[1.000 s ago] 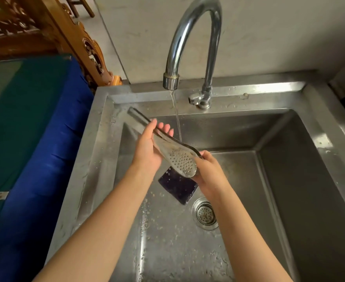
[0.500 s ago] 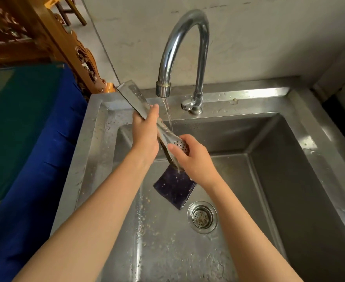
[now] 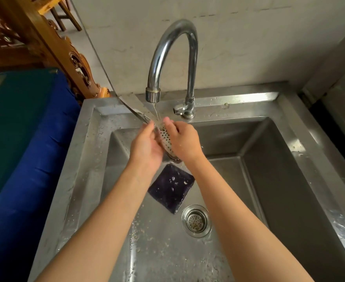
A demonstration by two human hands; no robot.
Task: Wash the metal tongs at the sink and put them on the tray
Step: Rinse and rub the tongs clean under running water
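The metal tongs (image 3: 164,137) are over the sink (image 3: 269,159), tilted, with the perforated end low between my two hands and the handle end running up and left past the sink's back rim. My left hand (image 3: 145,147) grips them round the middle, fingers curled about the arms. My right hand (image 3: 184,143) is closed on the perforated end, thumb on top and fingers wrapped behind it. A thin stream of water (image 3: 156,110) falls from the tap (image 3: 153,64) and lands on the tongs just above my fingers. Below my hands a dark purple sponge (image 3: 171,188) lies flat on the wet sink floor, just beside the drain strainer (image 3: 196,220). A blue cloth (image 3: 35,139) covers the surface left of the sink, and carved wooden furniture (image 3: 45,37) stands behind it.
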